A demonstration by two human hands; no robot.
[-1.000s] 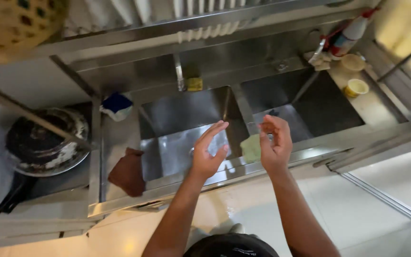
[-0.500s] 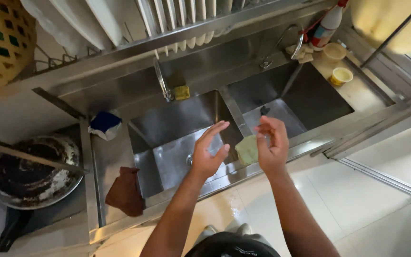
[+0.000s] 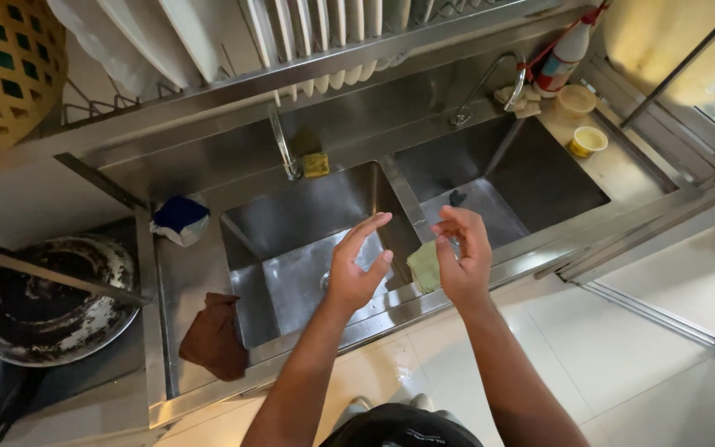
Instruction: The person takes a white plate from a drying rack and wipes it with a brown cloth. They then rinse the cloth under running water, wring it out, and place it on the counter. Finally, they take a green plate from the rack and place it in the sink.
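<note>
1. Head view, looking straight down: hands raised above a stainless double sink (image 3: 316, 223), which serves as the landmark for everything below.
2. Left hand (image 3: 356, 263) hovers over the sink's left basin, palm turned inward, fingers spread and loosely curved, gripping nothing.
3. Right hand (image 3: 461, 252) hangs over the divider between the basins, fingertips drawn together in a loose pinch; whether it grips anything I cannot tell.
4. A pale green cloth (image 3: 424, 265) lies draped on the sink's front rim, just below and beside the right hand, likely left there to drain; contact with the hand is unclear.
5. Both forearms reach up from the bottom edge, elbows bent, wrists cocked toward each other.
6. Left of the sink, a brown rag (image 3: 215, 335) rests on the counter (image 3: 184, 273), with a blackened pan (image 3: 51, 302) farther left.
7. Behind the sink stands a curved tap (image 3: 490, 83), under a rack of white plates (image 3: 316, 33).
</note>
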